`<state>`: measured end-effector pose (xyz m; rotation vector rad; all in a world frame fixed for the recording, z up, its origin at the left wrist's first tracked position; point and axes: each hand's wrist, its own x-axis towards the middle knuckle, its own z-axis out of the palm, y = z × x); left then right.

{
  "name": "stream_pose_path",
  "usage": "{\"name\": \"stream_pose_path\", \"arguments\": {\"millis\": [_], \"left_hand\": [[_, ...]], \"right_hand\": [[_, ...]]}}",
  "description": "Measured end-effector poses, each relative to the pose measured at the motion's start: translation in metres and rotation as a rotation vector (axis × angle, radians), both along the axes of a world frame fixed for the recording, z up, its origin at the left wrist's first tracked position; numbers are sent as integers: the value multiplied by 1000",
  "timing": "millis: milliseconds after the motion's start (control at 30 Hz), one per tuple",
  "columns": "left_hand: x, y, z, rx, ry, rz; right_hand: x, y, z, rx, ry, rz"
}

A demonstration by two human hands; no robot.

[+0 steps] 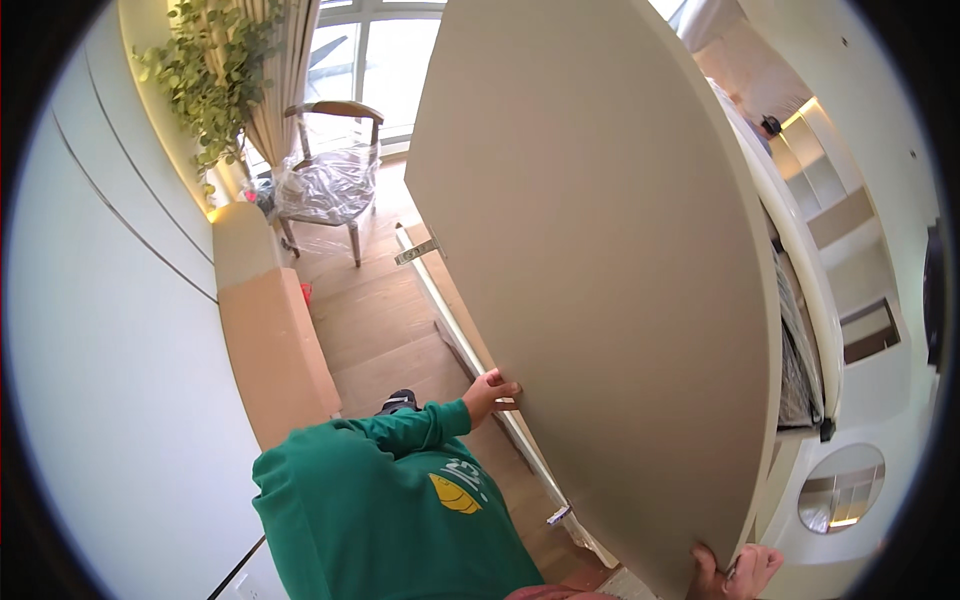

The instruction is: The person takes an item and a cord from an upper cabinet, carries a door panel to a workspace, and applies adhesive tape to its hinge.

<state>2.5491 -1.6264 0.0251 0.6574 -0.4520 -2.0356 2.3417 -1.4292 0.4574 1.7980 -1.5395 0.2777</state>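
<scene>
A large taupe panel (600, 240) stands tilted in front of me and takes up much of the view. My left hand (491, 396), at the end of a green sleeve (430, 422), grips its left edge with fingers against the face. At the lower right corner my right hand (738, 570) is closed round the edge, thumb on the face and fingers curled at the side. A long white strip (450, 315) runs along the panel's left side. A metal bracket (416, 252) crosses it near the far end. The panel's back is hidden.
A wooden chair (335, 185) wrapped in clear plastic stands by the window. Left are a leafy plant (215, 75), a tan padded piece (275, 350) and a pale panelled wall (120, 350). Behind the panel shows a white-edged frame (822, 330); a round mirror (842, 488) hangs at right.
</scene>
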Motion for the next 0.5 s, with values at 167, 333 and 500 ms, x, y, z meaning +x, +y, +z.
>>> {"name": "stream_pose_path", "arguments": {"millis": [167,333,500], "left_hand": [[18,-32,-8,35,18,-4],[39,-56,-56,14,152,70],[59,-68,-17,-209,68,-26]], "right_hand": [[24,-50,-4,-5,18,100],[41,-70,5,22,-16,110],[43,-70,1,-75,-42,127]]}}
